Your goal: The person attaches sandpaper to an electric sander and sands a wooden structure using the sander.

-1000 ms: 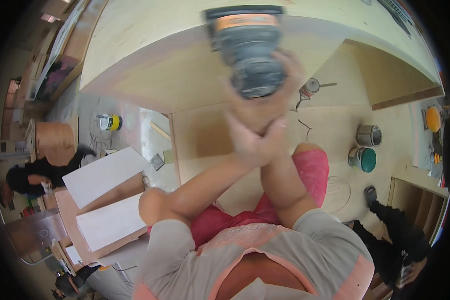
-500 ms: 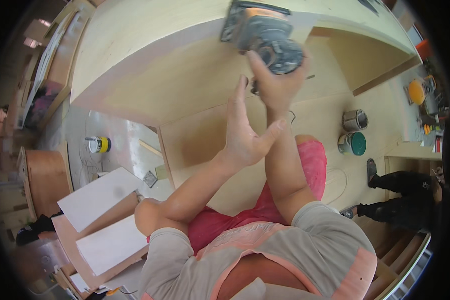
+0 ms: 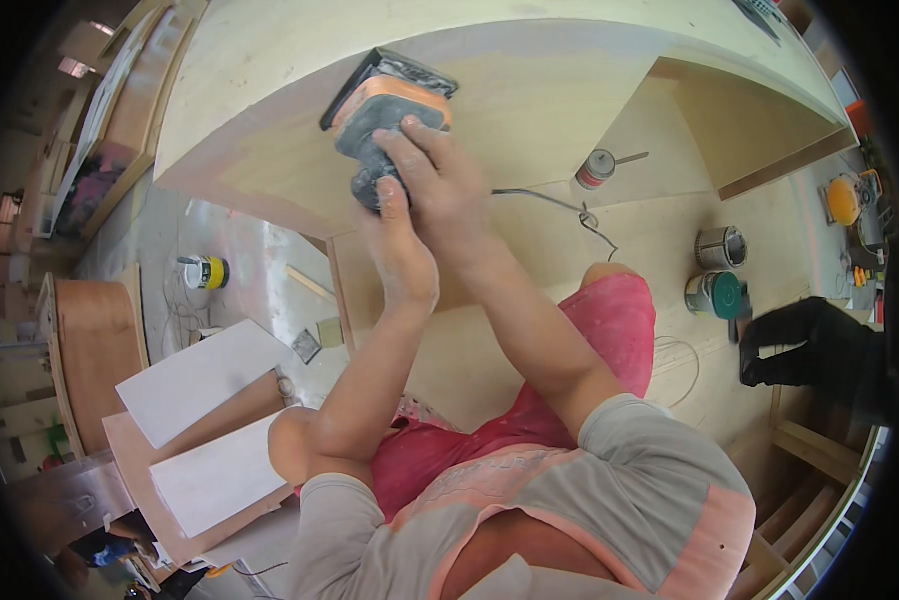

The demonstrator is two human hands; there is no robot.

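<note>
An orange and grey power sander (image 3: pixel 385 110) presses flat against the pale wooden panel (image 3: pixel 530 90) of a large plywood piece in front of me. My right hand (image 3: pixel 440 185) grips the sander's body from above. My left hand (image 3: pixel 400 250) rests just under it, fingers up against the sander's lower end and beside the right hand. The sander's black cord (image 3: pixel 560 205) trails to the right across the wooden floor board.
Two round tins (image 3: pixel 720 245) and a small red-topped can (image 3: pixel 597 168) stand on the plywood at the right. White boards (image 3: pixel 205 380) lie stacked at the lower left, near a yellow tape roll (image 3: pixel 208 272). A dark-gloved hand (image 3: pixel 800 340) of another person shows at the right edge.
The sander has slid left and down along the panel. My left hand has come up from the wrist area to touch the sander's lower end.
</note>
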